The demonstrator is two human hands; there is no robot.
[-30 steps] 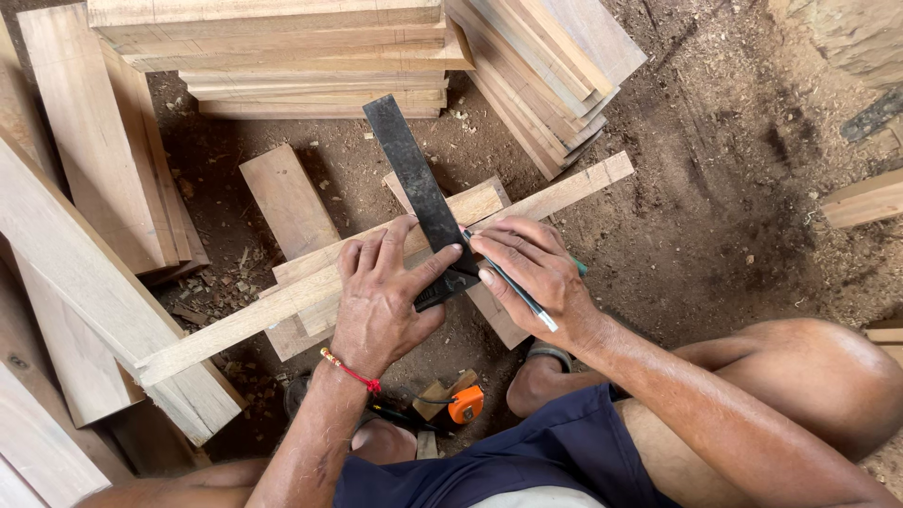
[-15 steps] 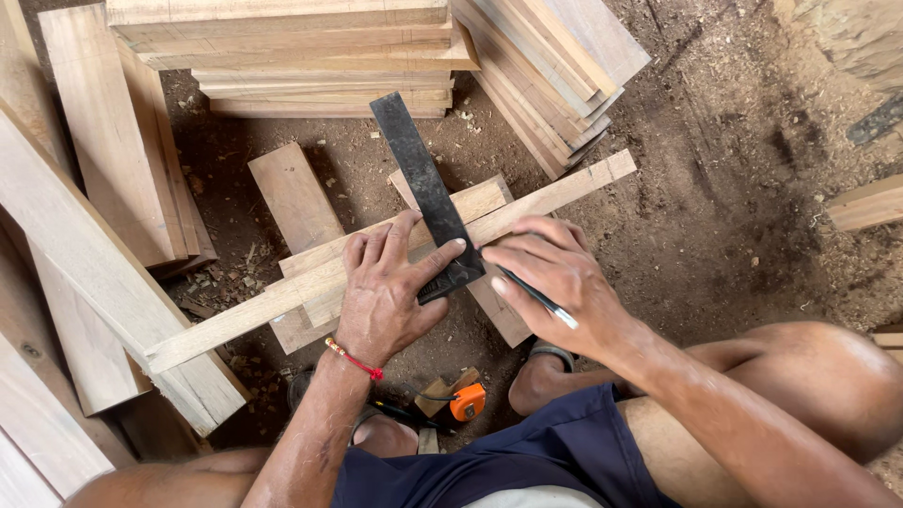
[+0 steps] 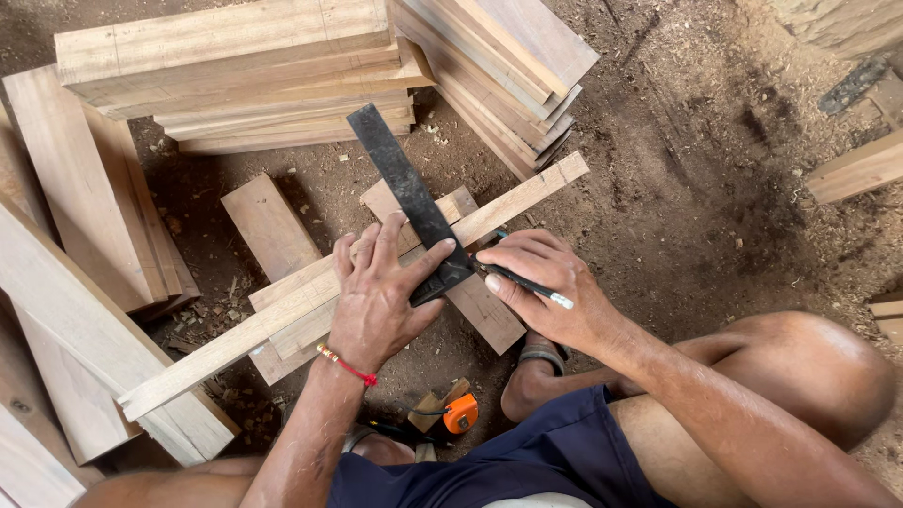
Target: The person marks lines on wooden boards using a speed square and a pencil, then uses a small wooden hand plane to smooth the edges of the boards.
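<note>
A long thin wooden strip [image 3: 527, 196] lies slanted across short boards on the dirt floor. A dark metal square [image 3: 400, 183] rests across the strip. My left hand [image 3: 376, 296], with a red thread at the wrist, presses flat on the strip and the square's lower end. My right hand [image 3: 546, 287] grips a dark pencil [image 3: 531, 284], its tip against the square's edge on the strip.
Stacked planks [image 3: 235, 75] lie at the back, more boards [image 3: 508, 66] at back right and long planks [image 3: 85, 310] on the left. A short board [image 3: 268, 226] lies behind the strip. An orange tape measure [image 3: 459, 412] sits by my knee. Sawdust covers the ground.
My view has drifted slightly, so everything sits a little lower and to the right. Both hands stay on the square and strip; the right hand has shifted slightly with the pencil.
</note>
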